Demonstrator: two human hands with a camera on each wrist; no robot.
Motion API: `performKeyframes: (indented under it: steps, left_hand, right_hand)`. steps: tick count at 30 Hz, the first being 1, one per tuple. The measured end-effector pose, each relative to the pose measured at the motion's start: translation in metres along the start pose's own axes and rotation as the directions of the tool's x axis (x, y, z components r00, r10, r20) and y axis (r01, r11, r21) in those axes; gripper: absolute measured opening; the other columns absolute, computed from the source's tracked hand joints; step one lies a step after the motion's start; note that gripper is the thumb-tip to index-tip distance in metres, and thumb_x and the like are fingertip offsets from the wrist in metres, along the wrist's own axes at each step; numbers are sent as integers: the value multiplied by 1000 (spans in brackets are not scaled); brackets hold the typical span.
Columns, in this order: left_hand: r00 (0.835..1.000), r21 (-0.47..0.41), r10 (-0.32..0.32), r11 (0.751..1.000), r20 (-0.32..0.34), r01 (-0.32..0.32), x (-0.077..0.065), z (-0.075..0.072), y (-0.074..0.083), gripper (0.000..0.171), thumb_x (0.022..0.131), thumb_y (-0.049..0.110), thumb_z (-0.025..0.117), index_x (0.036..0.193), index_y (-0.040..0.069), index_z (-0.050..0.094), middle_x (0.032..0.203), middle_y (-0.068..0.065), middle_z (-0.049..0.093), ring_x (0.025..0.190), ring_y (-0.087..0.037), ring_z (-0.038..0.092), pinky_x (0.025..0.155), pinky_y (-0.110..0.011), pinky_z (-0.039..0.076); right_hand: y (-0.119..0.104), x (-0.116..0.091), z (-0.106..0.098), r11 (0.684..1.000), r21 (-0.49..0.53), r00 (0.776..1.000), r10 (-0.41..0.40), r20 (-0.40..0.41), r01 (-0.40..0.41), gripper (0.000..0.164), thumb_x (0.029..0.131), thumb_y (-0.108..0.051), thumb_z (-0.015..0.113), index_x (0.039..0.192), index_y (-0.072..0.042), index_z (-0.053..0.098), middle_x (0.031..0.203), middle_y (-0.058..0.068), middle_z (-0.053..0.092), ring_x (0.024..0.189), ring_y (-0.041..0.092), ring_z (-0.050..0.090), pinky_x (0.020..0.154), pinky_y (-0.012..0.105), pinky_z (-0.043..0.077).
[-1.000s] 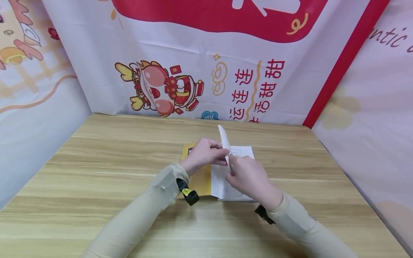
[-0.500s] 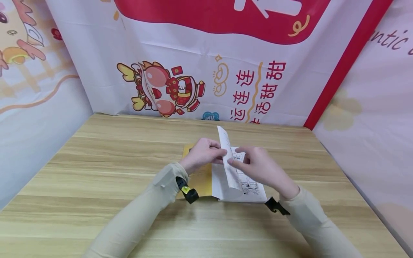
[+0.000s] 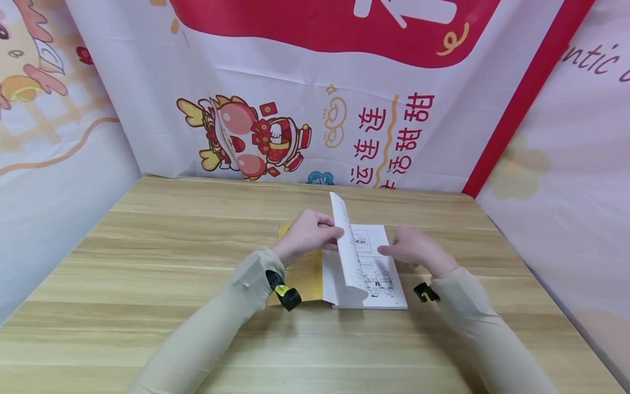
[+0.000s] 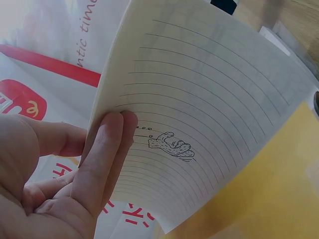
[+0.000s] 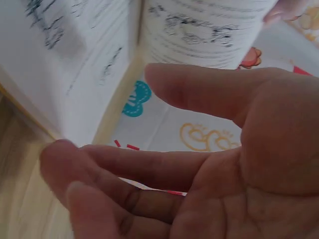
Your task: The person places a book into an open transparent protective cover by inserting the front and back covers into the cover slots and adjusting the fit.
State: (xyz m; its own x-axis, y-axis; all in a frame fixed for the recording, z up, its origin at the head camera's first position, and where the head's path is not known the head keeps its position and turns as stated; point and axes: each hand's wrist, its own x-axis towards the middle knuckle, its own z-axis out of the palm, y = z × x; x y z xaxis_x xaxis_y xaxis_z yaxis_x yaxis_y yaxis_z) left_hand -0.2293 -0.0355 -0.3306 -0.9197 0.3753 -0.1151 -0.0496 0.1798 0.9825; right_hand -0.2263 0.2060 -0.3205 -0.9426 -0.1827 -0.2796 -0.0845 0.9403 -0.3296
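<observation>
A book (image 3: pixel 390 279) lies spread near the middle of the wooden counter (image 3: pixel 147 273), its yellow cover (image 3: pixel 306 280) folded out flat to the left. The left hand (image 3: pixel 309 232) pinches a raised set of pages (image 3: pixel 348 249) by the outer edge, between thumb and fingers, so they stand up and curve above the book. Their face in the left wrist view bears ruled lines and a small line drawing (image 4: pixel 172 145). The right hand (image 3: pixel 415 249) grips nothing, thumb and fingers apart, at the right edge of the printed right page; whether it touches the paper I cannot tell. Beyond the counter's far edge hangs a white and red banner (image 3: pixel 295 71).
</observation>
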Motion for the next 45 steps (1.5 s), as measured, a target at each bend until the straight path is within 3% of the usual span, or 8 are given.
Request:
performKeyframes:
  steps: [3,6,13,21,30,37,41,45]
  left_hand:
    - [1000,8,1,1000,1,-1,0,0,0,12,90,12,65,98,3,68,95,-8,68,81,-20,68,76,-32,53]
    - [1000,18,3,1000,3,-3,0,0,0,12,90,13,65,97,4,69,95,-7,69,82,-20,68,75,-31,54]
    - [1000,24,5,1000,8,-6,1,0,0,12,90,13,65,98,4,69,95,-7,69,81,-20,68,73,-29,54]
    - [1000,22,-5,1000,7,5,0,0,1,13,90,13,65,99,5,68,95,-6,69,82,-20,68,73,-29,54]
    - [1000,8,-8,1000,16,7,0,0,1,14,89,11,65,101,3,68,96,-8,68,83,-20,68,74,-29,54]
    - [1000,18,-5,1000,30,4,0,0,-1,14,90,13,65,100,4,69,93,-7,69,80,-21,69,74,-28,53]
    - [999,26,-4,1000,32,4,1,1,-2,13,90,13,65,99,4,69,91,-7,69,79,-21,69,74,-28,54]
    - [999,5,-2,1000,51,1,3,3,-4,13,90,11,64,97,1,68,90,-10,69,78,-23,69,73,-29,54]
  right_hand:
    - [5,4,5,999,-12,999,37,4,-37,45,87,-36,66,58,-14,40,52,-5,32,43,8,32,40,20,30]
    - [7,7,10,999,-10,999,47,-1,-48,36,85,-35,68,66,-10,49,57,-2,41,48,11,38,44,23,33]
    - [5,12,17,999,-34,1000,-10,-3,10,34,84,-31,69,105,-4,64,82,4,61,71,20,57,65,35,47]
    - [3,13,20,1000,-22,1000,-21,-12,21,40,80,-27,73,113,-6,62,87,2,62,77,19,58,71,36,48]
    - [4,12,19,999,39,1000,-14,-2,14,35,81,-27,71,107,-5,63,80,2,60,68,17,55,62,31,46]
    - [14,16,18,986,163,998,23,66,-34,31,84,-30,69,68,-8,55,52,-4,36,42,7,29,39,19,26]
    - [18,20,18,981,194,995,4,103,-24,42,84,-32,69,57,-15,41,50,-4,37,41,7,29,39,19,25]
    - [17,22,19,980,196,993,4,119,-28,38,82,-31,71,59,-9,51,51,0,45,44,10,34,40,20,27]
